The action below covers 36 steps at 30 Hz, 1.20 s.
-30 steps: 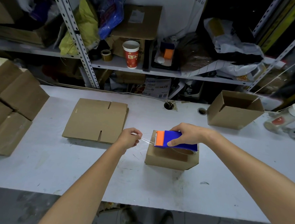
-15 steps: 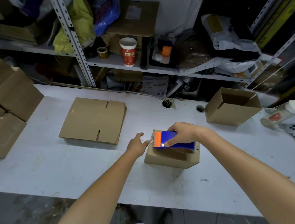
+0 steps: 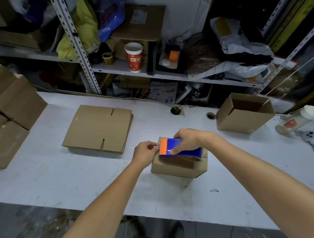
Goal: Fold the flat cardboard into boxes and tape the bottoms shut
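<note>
A small folded cardboard box (image 3: 179, 167) stands on the white table (image 3: 77, 183), its closed flaps facing up. My right hand (image 3: 189, 140) grips a blue tape dispenser (image 3: 182, 150) with an orange front, resting on top of the box. At the box's left edge my left hand (image 3: 145, 151) pinches the clear tape end right by the dispenser's orange blade. A stack of flat cardboard blanks (image 3: 98, 129) lies to the left.
An open folded box (image 3: 242, 113) stands at the table's back right, beside a white-capped bottle (image 3: 296, 120). Several closed boxes (image 3: 10, 112) pile up at the left edge. Cluttered metal shelves with a red paper cup (image 3: 134, 56) rise behind the table.
My left hand, which held a stretch of tape out to the left, let it shorten, opened briefly, and now pinches the tape end close to the blade. The dispenser stayed on the box.
</note>
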Motion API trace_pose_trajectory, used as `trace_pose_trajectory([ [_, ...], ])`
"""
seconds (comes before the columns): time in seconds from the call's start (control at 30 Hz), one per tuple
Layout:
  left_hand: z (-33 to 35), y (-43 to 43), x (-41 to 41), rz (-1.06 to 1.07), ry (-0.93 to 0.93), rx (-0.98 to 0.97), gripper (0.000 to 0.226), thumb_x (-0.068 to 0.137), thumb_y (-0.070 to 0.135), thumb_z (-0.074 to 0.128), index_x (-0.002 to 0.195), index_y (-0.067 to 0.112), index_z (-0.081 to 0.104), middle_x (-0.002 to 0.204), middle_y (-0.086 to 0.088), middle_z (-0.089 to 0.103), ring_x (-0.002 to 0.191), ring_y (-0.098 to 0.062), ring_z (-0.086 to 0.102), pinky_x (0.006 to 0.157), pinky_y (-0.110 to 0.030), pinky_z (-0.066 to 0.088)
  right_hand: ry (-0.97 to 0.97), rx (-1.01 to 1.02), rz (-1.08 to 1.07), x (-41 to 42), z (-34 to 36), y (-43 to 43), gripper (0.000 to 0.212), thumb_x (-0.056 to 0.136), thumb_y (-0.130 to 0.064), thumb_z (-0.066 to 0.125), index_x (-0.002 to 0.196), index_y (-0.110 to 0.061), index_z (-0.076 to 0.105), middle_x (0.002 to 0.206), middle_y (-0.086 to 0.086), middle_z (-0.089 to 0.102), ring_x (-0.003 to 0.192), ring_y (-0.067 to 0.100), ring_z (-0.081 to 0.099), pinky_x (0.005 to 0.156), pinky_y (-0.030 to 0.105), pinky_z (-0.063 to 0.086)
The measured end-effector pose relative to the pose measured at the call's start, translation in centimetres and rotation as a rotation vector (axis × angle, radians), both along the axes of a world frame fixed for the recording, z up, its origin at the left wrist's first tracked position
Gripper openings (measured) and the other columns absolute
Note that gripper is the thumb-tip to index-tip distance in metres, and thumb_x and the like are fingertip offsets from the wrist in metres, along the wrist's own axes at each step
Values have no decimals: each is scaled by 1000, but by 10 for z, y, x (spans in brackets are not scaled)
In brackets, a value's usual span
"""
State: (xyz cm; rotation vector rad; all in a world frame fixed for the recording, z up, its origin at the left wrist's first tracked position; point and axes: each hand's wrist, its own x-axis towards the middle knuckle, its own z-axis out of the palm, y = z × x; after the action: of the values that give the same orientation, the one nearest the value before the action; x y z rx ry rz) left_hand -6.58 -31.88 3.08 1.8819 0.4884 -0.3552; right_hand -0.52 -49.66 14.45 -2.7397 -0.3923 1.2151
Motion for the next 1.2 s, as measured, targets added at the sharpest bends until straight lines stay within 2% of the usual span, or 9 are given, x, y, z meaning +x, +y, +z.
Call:
trace_pose_trajectory([
  [0.2, -5, 5, 1, 59, 11, -74, 22, 89, 30, 73, 107, 18, 75, 102, 2, 74, 99, -21, 69, 85, -44, 61, 24, -196, -78, -8, 17, -110, 72, 80, -60, 75, 136, -24, 47, 125, -4, 57, 109, 20, 57, 86, 32, 54],
  [0.37, 0, 1, 1, 45, 44, -112, 23, 94, 22, 69, 115, 13, 72, 110, -4, 71, 102, -24, 67, 82, -42, 61, 10, -303, -204, -29, 14, -200, 63, 78, -58, 76, 127, -24, 56, 114, -6, 62, 99, 16, 61, 83, 31, 54],
  [0.5, 5, -1, -2, 41, 50, -142, 25, 99, 25, 61, 121, 16, 70, 114, -3, 70, 107, -24, 65, 82, -37, 59, -33, -247, -187, -35, -26, -185, 63, 79, -62, 72, 126, -22, 59, 117, -2, 63, 101, 20, 61, 87, 35, 54],
  [0.63, 5, -5, -14, -71, 21, -71, 36, 96, 43, 57, 130, 35, 66, 120, 9, 69, 111, -13, 63, 99, -39, 53, -57, -152, -199, -39, -51, -158, 60, 82, -59, 70, 129, -24, 55, 125, 0, 62, 103, 22, 58, 85, 35, 51],
  [0.73, 8, -10, -18, -152, -22, 31, 37, 96, 40, 57, 133, 39, 63, 118, 11, 69, 111, -12, 62, 96, -35, 52, -91, -161, -185, -38, -55, -150, 59, 83, -58, 70, 129, -25, 54, 122, -1, 63, 101, 20, 57, 82, 33, 50],
  [0.9, 19, -12, -17, -176, -3, 36, 32, 97, 34, 58, 128, 38, 65, 112, 10, 70, 108, -12, 63, 93, -32, 52, -215, -242, -134, -41, -69, -136, 47, 84, -57, 67, 116, -23, 57, 107, -2, 64, 94, 20, 60, 71, 31, 46],
  [1.07, 21, -12, -21, -184, -2, 62, 37, 98, 32, 56, 134, 35, 62, 120, 6, 69, 114, -16, 61, 87, -25, 49, -158, -220, -209, -57, -108, -131, 50, 82, -64, 65, 107, -21, 59, 104, -2, 66, 92, 19, 62, 70, 30, 48],
  [1.13, 28, -14, -12, -253, 36, 187, 51, 98, 34, 57, 148, 29, 46, 133, -1, 63, 116, -21, 59, 88, -29, 49, -124, -187, -260, -56, -106, -138, 50, 81, -65, 66, 106, -22, 59, 101, -3, 65, 91, 18, 61, 69, 30, 48],
  [1.2, 38, -14, 2, -413, 86, 417, 80, 98, 37, 60, 160, 25, 11, 135, -7, 57, 109, -27, 59, 80, -32, 47, -112, -163, -293, -53, -101, -146, 48, 81, -64, 67, 105, -22, 59, 99, -3, 64, 90, 18, 61, 70, 31, 48],
])
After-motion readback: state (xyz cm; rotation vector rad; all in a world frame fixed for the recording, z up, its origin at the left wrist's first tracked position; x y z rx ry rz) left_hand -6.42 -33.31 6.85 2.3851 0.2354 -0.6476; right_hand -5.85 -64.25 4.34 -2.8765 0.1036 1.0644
